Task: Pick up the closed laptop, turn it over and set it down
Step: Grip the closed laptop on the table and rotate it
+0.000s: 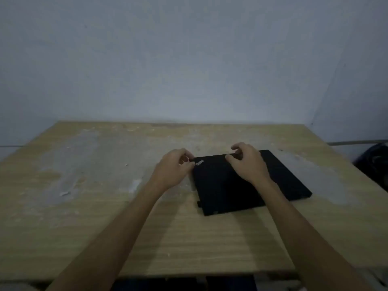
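Note:
A closed black laptop (226,186) lies flat on the wooden table (94,196), right of centre, lid up, with a small white logo near its far left corner. My left hand (174,166) is at that far left corner, its curled fingers and thumb pinching the edge. My right hand (248,162) reaches over the lid to the middle of the far edge, thumb on top and fingers hooked over the rim. Both forearms stretch in from the near side, and the right one covers part of the lid.
The tabletop is worn, with pale grey patches and scuffs. A bluish-grey wall (189,59) stands right behind the table's far edge. A dark rounded object (375,162) sits beyond the table's right edge. The near table edge runs along the bottom of the view.

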Available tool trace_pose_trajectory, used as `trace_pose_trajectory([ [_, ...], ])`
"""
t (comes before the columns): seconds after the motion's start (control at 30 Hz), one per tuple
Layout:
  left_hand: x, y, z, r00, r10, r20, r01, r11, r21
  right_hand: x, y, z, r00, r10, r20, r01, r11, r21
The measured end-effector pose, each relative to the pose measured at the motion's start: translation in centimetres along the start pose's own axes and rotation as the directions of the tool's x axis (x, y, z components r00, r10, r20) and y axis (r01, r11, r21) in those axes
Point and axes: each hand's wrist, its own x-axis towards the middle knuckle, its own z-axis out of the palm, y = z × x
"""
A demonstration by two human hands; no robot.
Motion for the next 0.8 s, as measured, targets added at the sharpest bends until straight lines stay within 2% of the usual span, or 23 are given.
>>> trace_pose_trajectory([
  [0.1, 0.0, 0.8, 1.3, 1.000, -0.016, 0.017, 0.014, 0.995, 0.103, -0.6, 2.8, -1.3, 0.995, 0.077, -0.068, -0.085, 0.988, -0.125],
  [0.17, 0.2, 1.2, 2.5, 0.998, -0.027, 0.052, 0.018, 0.987, 0.160, -1.0, 4.7, -1.9, 0.978, 0.186, -0.096, -0.202, 0.957, -0.210],
  [0.23, 1.0, 1.5, 4.0, 0.995, -0.042, 0.095, 0.021, 0.978, 0.206, -1.0, 6.5, -2.0, 0.949, 0.296, -0.108, -0.315, 0.906, -0.282],
  [0.33, 1.9, 1.7, 5.7, 0.989, -0.097, 0.112, 0.067, 0.967, 0.245, -0.9, 8.0, -1.7, 0.919, 0.384, -0.094, -0.393, 0.863, -0.316],
  [0.53, 3.6, 1.2, 7.3, 0.987, -0.151, 0.062, 0.114, 0.908, 0.402, -0.1, 8.7, -1.4, 0.912, 0.399, -0.099, -0.407, 0.843, -0.352],
  [0.73, 5.7, 1.0, 7.6, 0.977, -0.204, 0.055, 0.173, 0.922, 0.345, 0.5, 8.8, -1.8, 0.899, 0.411, -0.152, -0.438, 0.865, -0.245],
  [0.8, 6.2, 1.1, 7.6, 0.977, -0.207, 0.055, 0.171, 0.909, 0.381, 0.6, 8.9, -1.8, 0.899, 0.404, -0.170, -0.434, 0.872, -0.227],
])
